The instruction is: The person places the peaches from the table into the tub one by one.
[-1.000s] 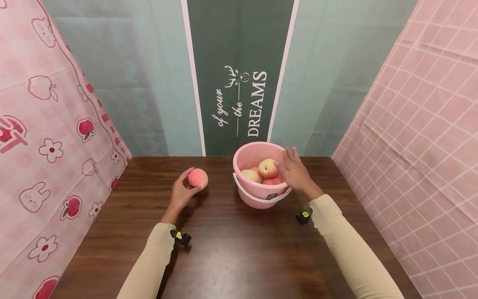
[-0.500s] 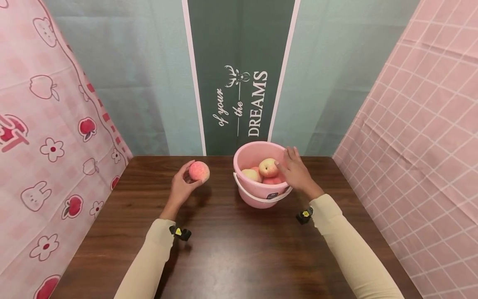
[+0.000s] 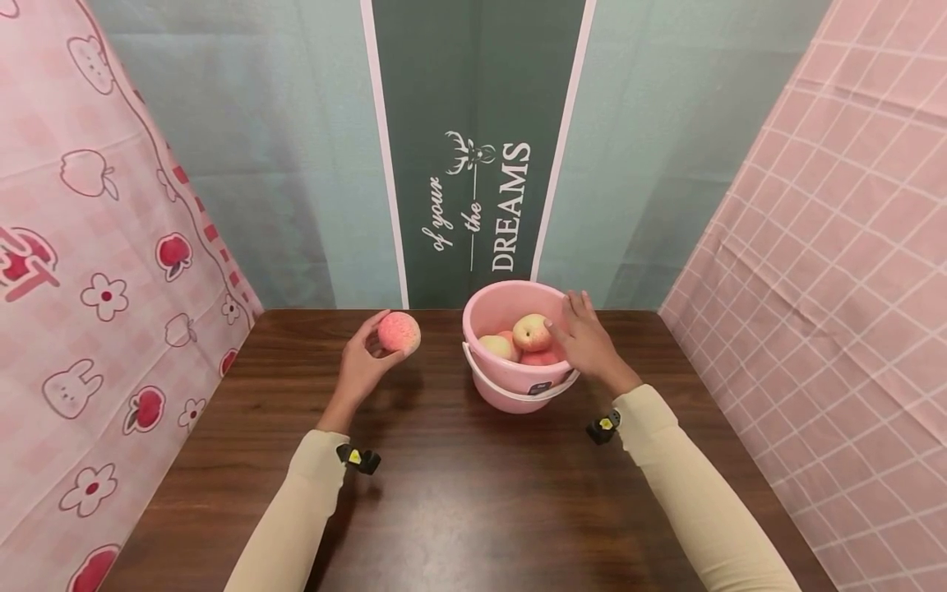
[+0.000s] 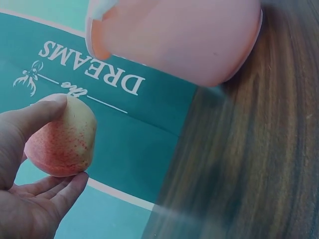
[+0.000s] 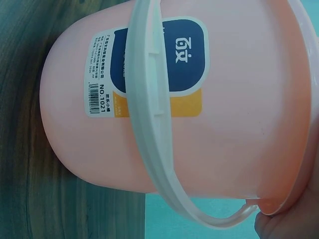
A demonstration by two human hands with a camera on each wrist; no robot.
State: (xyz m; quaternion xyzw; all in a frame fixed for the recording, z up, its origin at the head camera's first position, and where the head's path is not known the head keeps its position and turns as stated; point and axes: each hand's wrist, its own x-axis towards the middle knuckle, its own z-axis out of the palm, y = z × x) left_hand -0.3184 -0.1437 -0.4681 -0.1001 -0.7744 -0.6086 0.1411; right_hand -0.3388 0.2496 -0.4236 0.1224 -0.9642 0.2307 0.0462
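Observation:
My left hand (image 3: 362,362) pinches a peach (image 3: 399,332) between thumb and fingers, left of a pink bucket (image 3: 510,390). Up close in the left wrist view, this peach (image 4: 64,137) is pale yellow with a speckled red blush, held off the tabletop. My right hand (image 3: 592,345) holds the bucket's right rim, its thumb over the inner side and its fingers outside. Several peaches (image 3: 531,332) lie inside the upright bucket. The right wrist view shows the bucket's pink wall (image 5: 229,124); most of the right hand is outside that frame.
The bucket's white handle (image 5: 147,99) hangs down over its front, across a printed label (image 5: 187,55). Under everything is a dark wooden table (image 3: 459,501). A green cloth (image 3: 473,82) rises behind, with pink patterned cloths at both sides.
My left hand has raised the peach off the table and moved it slightly away from me and to the right. The right hand and the bucket have stayed put.

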